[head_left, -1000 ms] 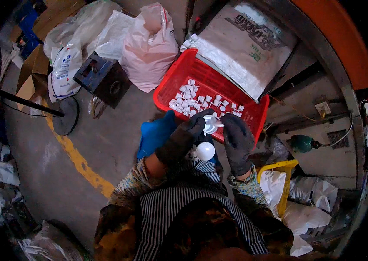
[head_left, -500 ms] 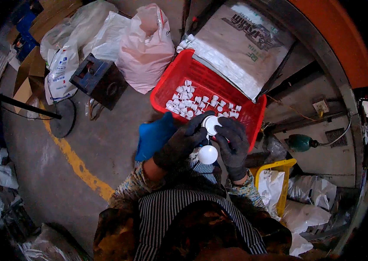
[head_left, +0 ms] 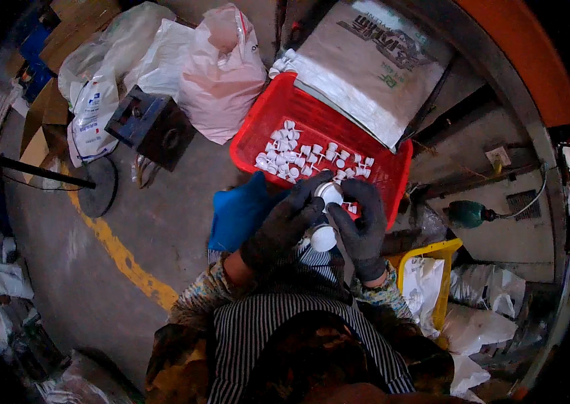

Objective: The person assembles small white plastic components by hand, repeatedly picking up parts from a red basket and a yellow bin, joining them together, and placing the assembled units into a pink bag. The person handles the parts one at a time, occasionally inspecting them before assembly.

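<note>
Both my hands wear dark grey gloves and meet in front of my apron. My left hand (head_left: pixel 286 219) pinches the left side of a round white plastic cap (head_left: pixel 329 193). My right hand (head_left: pixel 364 227) curves round its right side, with the thumb against the near edge. A white disc-like lid (head_left: pixel 323 238) hangs just below the cap; the link between them is partly hidden by my fingers. Past my fingers, a red plastic crate (head_left: pixel 262 111) holds several similar white caps (head_left: pixel 291 155), loosely heaped toward its near side.
A blue cloth-like piece (head_left: pixel 236 214) lies beside my left forearm. A flat printed sack (head_left: pixel 379 67) rests behind the crate. A pink bag (head_left: pixel 221 81) and a dark metal block (head_left: pixel 153 128) stand on the left. At right are a yellow crate (head_left: pixel 448 259) and a green bulb-shaped object (head_left: pixel 466 214).
The cap has tilted between my fingers, and the hanging lid has come closer under it, less fully facing up. My right thumb and fingers have shifted on the cap.
</note>
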Action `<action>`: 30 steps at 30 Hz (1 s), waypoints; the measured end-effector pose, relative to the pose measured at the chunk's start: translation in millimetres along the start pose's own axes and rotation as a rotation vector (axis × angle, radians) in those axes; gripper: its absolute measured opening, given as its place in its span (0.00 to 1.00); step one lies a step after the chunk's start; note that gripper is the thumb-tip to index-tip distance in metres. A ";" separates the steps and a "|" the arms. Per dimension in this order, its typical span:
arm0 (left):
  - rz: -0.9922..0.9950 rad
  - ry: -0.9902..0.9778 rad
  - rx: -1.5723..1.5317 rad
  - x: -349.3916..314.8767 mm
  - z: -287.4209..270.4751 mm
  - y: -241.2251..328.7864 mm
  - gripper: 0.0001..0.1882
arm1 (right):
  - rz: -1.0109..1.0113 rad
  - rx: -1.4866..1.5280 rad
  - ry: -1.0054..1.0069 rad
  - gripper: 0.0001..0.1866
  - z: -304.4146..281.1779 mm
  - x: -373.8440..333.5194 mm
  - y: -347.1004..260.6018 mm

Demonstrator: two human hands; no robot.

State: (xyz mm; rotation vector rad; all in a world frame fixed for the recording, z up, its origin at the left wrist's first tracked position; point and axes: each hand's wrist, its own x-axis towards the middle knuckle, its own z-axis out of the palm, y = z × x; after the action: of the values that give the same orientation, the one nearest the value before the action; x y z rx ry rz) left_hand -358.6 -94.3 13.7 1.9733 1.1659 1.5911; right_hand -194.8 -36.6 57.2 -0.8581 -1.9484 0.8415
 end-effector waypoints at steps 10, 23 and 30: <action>-0.494 0.081 -0.471 -6.2 11.5 18.4 0.23 | 0.046 0.183 -0.044 0.17 5.1 2.0 10.2; -0.528 0.116 -0.273 -11.4 29.1 14.7 0.27 | 0.616 0.952 -0.052 0.11 7.0 -7.8 -6.0; -0.266 0.162 -0.016 -9.3 34.4 11.6 0.27 | 0.446 0.796 -0.135 0.11 1.8 -13.2 4.2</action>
State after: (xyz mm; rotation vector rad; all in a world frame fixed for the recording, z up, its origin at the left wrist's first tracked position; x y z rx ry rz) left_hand -322.7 -100.9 5.3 1.6229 1.4065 1.6345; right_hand -189.7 -45.3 47.6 -0.7463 -1.3260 1.8105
